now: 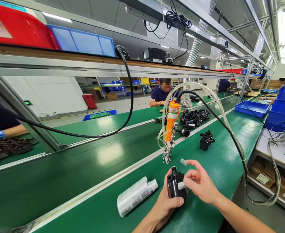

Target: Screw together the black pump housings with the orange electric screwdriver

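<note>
My left hand (168, 200) is wrapped round a small black pump (175, 184), its spouts facing up and to the side. On the pump's side sits a white label (181, 185). My right hand (200, 183) has its thumb and curled fingers at that label's edge. Its index finger reaches outward, with a small printed label (183, 161) clinging to the tip. Left of my hands, a roll of silvery-white label strip (135, 196) lies on the green bench. Above the pump hangs an orange electric screwdriver (172, 119) with a metal tip assembly.
Another black pump (205, 141) stands on the bench to the right. Several black pumps (193, 118) are piled beyond. A blue tray (251, 107) is at the far right. Hoses and cables loop down on the right. Co-workers sit across the line and at left.
</note>
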`<state>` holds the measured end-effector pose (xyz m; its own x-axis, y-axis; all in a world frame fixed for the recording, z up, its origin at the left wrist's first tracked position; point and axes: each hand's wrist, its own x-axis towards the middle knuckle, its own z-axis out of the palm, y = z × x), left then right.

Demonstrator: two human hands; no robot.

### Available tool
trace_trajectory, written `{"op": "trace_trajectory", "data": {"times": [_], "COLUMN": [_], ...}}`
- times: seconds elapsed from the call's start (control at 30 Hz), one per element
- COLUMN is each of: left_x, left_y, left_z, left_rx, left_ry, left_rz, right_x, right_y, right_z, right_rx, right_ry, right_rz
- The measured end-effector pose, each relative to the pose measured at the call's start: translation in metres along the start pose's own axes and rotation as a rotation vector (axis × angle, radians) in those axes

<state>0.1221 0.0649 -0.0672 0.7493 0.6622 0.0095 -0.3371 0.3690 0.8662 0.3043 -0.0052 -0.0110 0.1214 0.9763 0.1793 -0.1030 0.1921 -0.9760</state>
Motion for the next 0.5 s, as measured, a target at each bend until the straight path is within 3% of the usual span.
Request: {"op": "trace_trajectory", "data": {"times": [0.3,0.5], "left_x": [-0.002,0.002], "left_y": [0.002,-0.01], "left_z": [0.001,-0.006], "left_rx": [0.004,-0.032], "left_ry": [-0.036,0.003], "left_rz": [-0.042,-0.019], "right_x": [-0.015,-0.019], "right_y": [0.007,0.006], "right_z": [0.012,0.016], "right_rx": [-0.09,-0.174], "right_ry": [0.05,0.081], "right_rz": [0.063,0.056]}}
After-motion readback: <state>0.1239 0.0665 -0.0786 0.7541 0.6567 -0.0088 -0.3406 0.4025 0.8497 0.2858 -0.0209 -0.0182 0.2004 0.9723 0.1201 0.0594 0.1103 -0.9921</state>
